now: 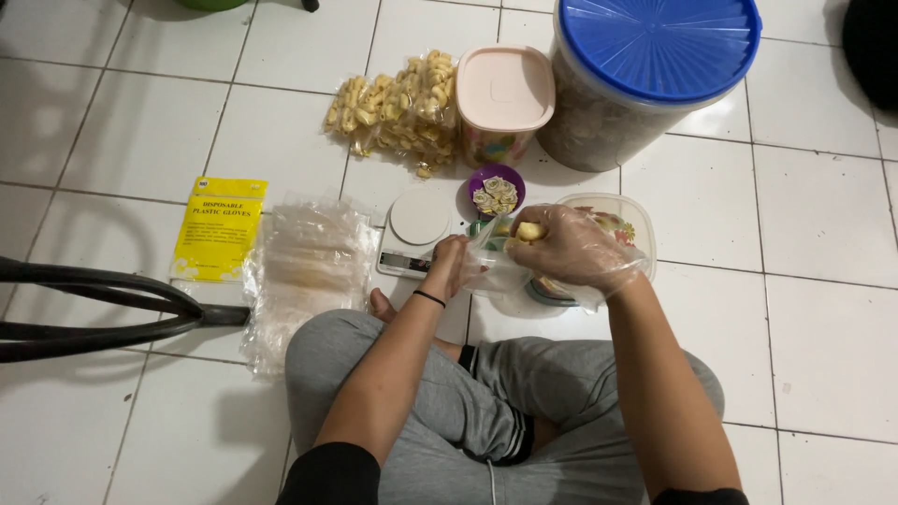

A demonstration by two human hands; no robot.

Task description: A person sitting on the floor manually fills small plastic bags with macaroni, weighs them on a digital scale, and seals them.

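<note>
Gloved right hand (572,248) grip pinches yellow snacks (529,231); left hand (451,262) grip holds clear bag (491,266), mouth facing right.

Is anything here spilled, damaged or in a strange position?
Nothing stands out. The filled snack bags lie in a loose heap on the floor, but nothing has spilled. Only the right hand wears a plastic glove; the left hand is bare.

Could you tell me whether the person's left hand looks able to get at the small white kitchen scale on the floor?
Probably yes: the left hand sits right beside the small white kitchen scale, nothing lying between them, though its fingers currently hold the clear plastic bag.
</note>
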